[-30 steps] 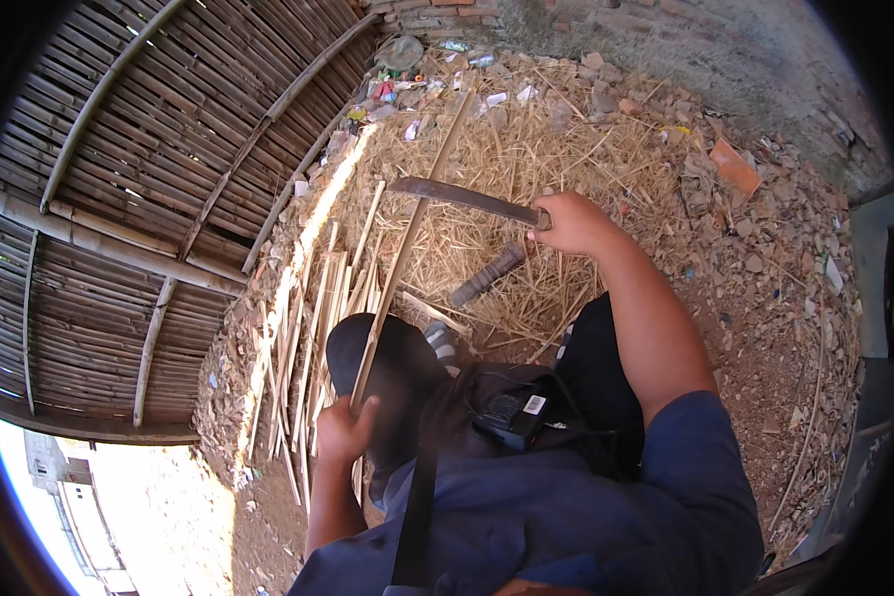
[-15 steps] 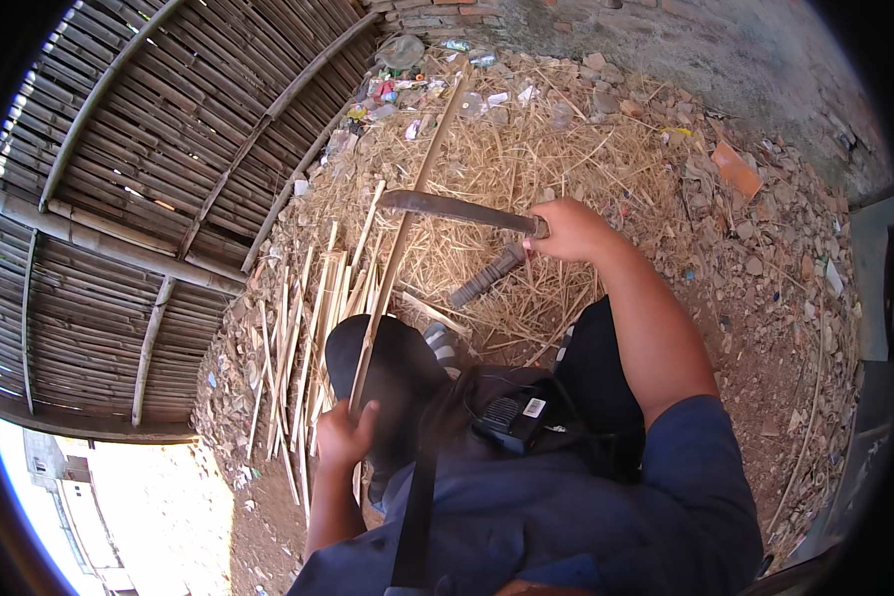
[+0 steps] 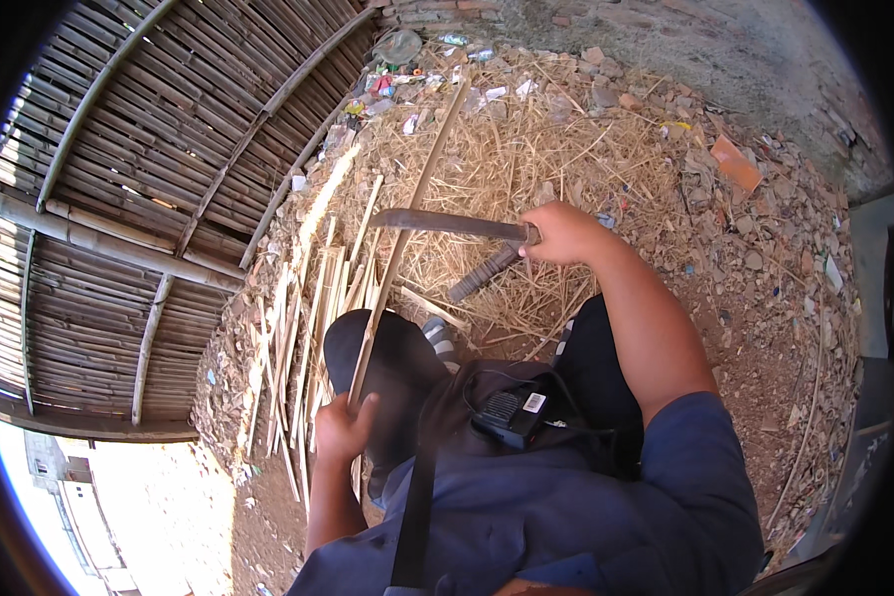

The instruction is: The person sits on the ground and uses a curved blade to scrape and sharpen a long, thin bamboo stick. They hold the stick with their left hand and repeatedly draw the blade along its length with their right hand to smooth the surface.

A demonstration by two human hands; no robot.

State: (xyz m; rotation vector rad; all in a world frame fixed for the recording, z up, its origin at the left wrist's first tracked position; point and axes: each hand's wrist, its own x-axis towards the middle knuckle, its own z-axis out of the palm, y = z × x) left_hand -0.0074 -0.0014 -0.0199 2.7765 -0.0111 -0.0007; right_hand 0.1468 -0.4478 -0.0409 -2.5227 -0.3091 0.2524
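My left hand (image 3: 344,425) is closed round the near end of a long, pale bamboo strip (image 3: 427,179), beside my left knee. The strip slants away from me, its far end over the straw-like shavings. My right hand (image 3: 563,233) grips a machete (image 3: 457,224) whose dark blade points left and lies across the strip; whether the edge bites into it I cannot tell. Just below my right hand shows a ribbed, grey-brown cylindrical piece (image 3: 485,274); whether it is held too is unclear. Several split bamboo strips (image 3: 313,333) lie on the ground left of my knee.
Thin shavings (image 3: 536,159) cover the ground ahead. Rubble and litter (image 3: 382,89) lie along a rough brick wall (image 3: 685,50). A bamboo-slat wall (image 3: 159,129) stands on the left. A black device with a cable (image 3: 512,417) rests at my lap. An orange-brown tile piece (image 3: 735,164) lies at right.
The machete has shifted slightly left and towards me along the strip, its blade now nearer level. My left hand and the strip have hardly moved.
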